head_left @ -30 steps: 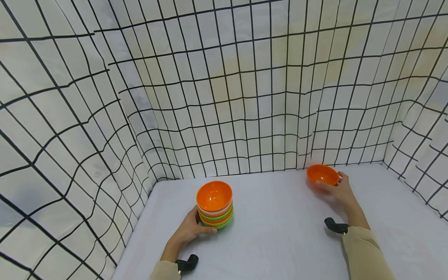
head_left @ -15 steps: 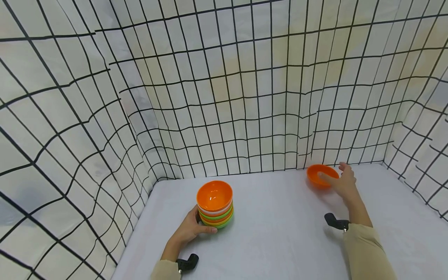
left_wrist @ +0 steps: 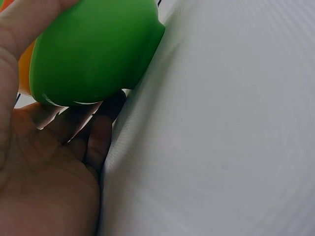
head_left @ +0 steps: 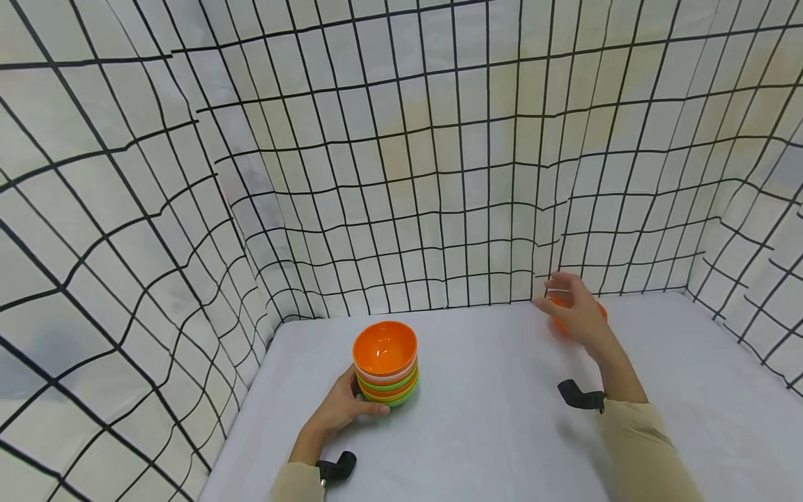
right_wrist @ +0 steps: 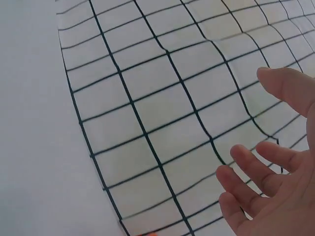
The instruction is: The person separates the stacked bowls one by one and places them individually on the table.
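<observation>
A stack of nested bowls point(head_left: 385, 380) in orange, white, green and yellow stands on the white table, an orange bowl point(head_left: 384, 348) on top. My left hand point(head_left: 341, 410) grips the stack low on its left side, thumb across the front. In the left wrist view the thumb and fingers lie around the bottom green bowl point(left_wrist: 93, 54). At the back right, my right hand point(head_left: 580, 317) is raised in front of a single orange bowl point(head_left: 562, 330), mostly hiding it. That hand holds nothing; its fingers point(right_wrist: 246, 189) are spread and loosely bent in the right wrist view.
White walls with a black grid point(head_left: 464, 174) rise behind the table point(head_left: 483, 404) and on both sides. The single bowl sits close to the back wall's foot. Each wrist carries a black camera mount point(head_left: 337, 467).
My right hand has let go of the single orange bowl and moved left and up across it. The left hand and the stack have stayed put.
</observation>
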`<state>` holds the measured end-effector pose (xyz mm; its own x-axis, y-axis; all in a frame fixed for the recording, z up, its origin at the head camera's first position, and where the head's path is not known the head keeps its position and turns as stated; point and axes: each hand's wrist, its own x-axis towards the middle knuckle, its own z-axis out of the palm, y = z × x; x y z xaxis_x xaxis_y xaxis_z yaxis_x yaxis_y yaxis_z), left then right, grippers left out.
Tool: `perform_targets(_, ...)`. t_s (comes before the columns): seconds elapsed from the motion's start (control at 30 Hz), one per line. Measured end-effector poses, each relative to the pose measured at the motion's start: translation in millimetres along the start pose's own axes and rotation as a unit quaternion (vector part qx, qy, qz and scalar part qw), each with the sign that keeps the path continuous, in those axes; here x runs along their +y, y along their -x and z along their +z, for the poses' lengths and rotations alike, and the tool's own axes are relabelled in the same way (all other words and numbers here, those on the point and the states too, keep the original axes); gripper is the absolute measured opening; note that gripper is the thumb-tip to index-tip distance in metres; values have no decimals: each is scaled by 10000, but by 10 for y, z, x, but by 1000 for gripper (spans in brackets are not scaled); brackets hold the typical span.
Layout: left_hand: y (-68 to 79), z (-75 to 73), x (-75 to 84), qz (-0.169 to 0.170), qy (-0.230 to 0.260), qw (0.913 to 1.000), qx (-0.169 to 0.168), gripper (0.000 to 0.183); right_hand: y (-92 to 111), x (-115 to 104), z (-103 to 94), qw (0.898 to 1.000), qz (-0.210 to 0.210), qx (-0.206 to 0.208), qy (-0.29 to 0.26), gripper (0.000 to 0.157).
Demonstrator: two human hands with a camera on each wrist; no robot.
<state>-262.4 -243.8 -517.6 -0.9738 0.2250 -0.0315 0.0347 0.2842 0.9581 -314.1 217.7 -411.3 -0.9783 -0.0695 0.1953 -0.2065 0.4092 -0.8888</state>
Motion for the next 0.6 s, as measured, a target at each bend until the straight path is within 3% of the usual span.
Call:
perform_targets(0.27,10,-6,1,23,-43,10000,-68,91,41,-239,546,9946,-687,-720,-299,60)
perform_targets(0.6,12,0,29,85,-11,9999,-106,90,186,-465,1303,9758,-735,-2012,-446,62)
